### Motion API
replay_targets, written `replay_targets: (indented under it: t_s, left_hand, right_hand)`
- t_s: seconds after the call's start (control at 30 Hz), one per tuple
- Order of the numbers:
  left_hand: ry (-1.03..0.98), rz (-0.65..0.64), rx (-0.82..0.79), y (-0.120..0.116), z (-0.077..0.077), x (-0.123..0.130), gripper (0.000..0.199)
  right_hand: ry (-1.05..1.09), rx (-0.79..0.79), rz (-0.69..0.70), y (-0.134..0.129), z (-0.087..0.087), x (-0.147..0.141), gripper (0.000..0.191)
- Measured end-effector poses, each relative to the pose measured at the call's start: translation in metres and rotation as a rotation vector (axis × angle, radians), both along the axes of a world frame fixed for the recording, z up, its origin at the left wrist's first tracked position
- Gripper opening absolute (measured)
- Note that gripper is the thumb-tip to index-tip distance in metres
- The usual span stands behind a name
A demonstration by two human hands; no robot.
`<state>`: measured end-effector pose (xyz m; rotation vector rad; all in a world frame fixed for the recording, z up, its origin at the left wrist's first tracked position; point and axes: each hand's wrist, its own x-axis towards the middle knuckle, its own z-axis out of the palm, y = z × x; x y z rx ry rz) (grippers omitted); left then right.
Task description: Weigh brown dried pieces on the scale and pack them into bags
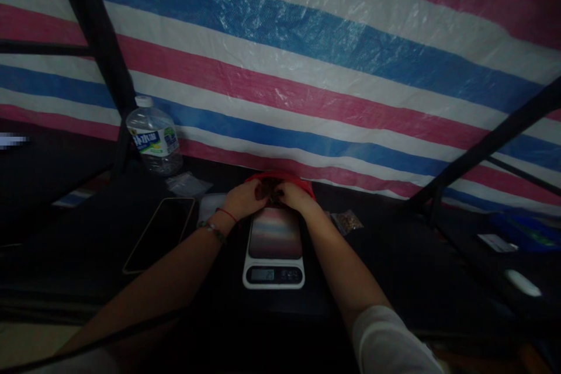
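A white kitchen scale (274, 276) with a reflective top and a small lit display stands on the dark surface in front of me. Just behind it lies a red bag (307, 185) with dark contents in its opening. My left hand (249, 197) is at the left of that opening, its fingers bent and partly hidden among the dark contents. From the right, my right hand (293, 195) reaches to the same spot with its fingers drawn together. What either hand holds is too dark and small to make out.
A phone (160, 235) lies at the left, with a clear plastic bag (189, 184) and a large clear bottle (154, 140) behind it. A small packet of brown bits (348, 221) is at the right. Black frame bars (495, 140) and a striped sheet (280, 87) stand beyond.
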<state>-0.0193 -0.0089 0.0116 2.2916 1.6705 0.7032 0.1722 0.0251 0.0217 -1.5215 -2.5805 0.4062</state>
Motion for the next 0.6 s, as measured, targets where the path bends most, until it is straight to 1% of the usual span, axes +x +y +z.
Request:
replay_targets:
  t_s: [0.17,0.27,0.33,0.43,0.53,0.6]
  left_hand:
    - [-0.007,-0.08,0.047,0.0,0.002,0.002,0.033]
    - [-0.027,-0.1,0.062,0.002,0.0,0.005,0.033]
    - [-0.02,-0.114,0.066,0.004,-0.002,0.007,0.033]
    - [0.016,-0.104,0.065,0.007,-0.004,0.009,0.034]
    - [0.036,-0.091,0.073,0.007,-0.004,0.01,0.034]
    - [0.035,-0.089,0.079,0.006,-0.004,0.01,0.033]
  right_hand:
    - [0.092,0.001,-0.046,0.007,-0.004,0.005,0.028]
    - [0.2,0.06,-0.113,0.011,-0.003,0.007,0.028]
    - [0.285,0.103,-0.119,0.011,-0.003,0.005,0.025]
    - [0.405,0.112,-0.043,0.008,-0.001,0.001,0.023]
    - [0.471,0.055,0.045,0.005,-0.001,-0.005,0.021]
    - [0.497,0.027,0.065,0.003,0.0,-0.007,0.022]
